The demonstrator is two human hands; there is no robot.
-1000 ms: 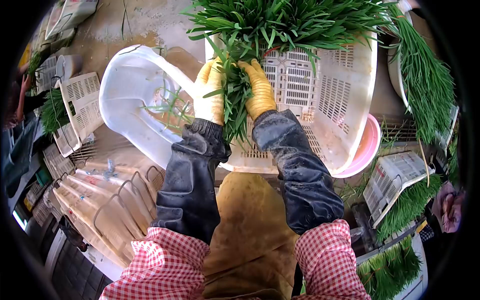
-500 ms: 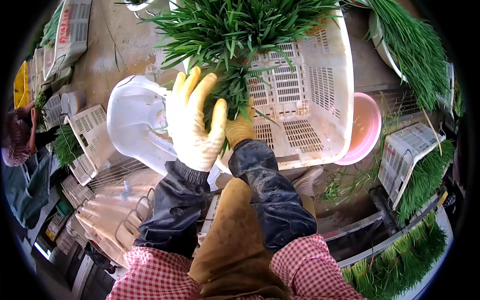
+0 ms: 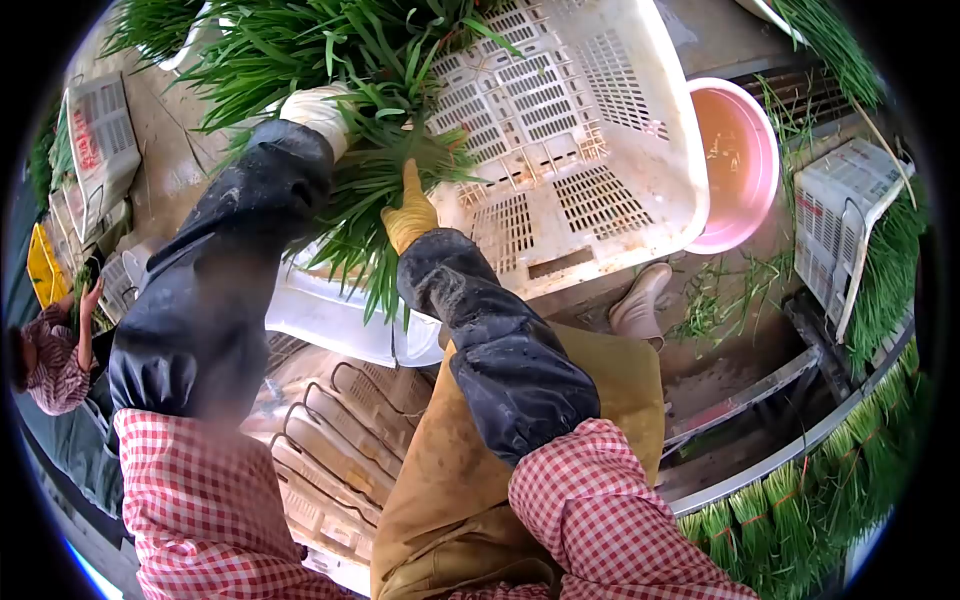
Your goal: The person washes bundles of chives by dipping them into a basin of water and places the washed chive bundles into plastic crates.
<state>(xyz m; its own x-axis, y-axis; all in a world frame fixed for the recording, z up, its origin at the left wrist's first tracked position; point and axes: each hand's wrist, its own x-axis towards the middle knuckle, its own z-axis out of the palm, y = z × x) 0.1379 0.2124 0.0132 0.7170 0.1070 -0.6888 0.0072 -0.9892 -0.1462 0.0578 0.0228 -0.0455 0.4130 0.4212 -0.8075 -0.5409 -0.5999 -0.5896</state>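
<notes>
A large heap of flat green chive leaves (image 3: 290, 50) lies across the left part of a white slotted plastic crate (image 3: 655, 195). My left hand (image 3: 322, 115), in a pale glove, reaches into the heap's near side, and the leaves hide its fingers. My right hand (image 3: 408, 220), in a yellowed glove, is at a bunch of chives (image 3: 375, 255) by the crate's near left corner. One digit points up along the leaves while the others are out of sight beneath them. The bunch's leaves hang down to the left of this hand.
A pink basin (image 3: 765, 170) of brownish water stands right of the crate. A white plastic chair (image 3: 340, 320) is below the bunch, with stacked crates (image 3: 330, 430) nearer me. Tied chive bundles (image 3: 780, 510) line the lower right. Another person (image 3: 60, 365) is at far left.
My left hand has gone from spread open in front of the leaves to up and left among them. My right hand has shifted left with the bunch, and the view has turned.
</notes>
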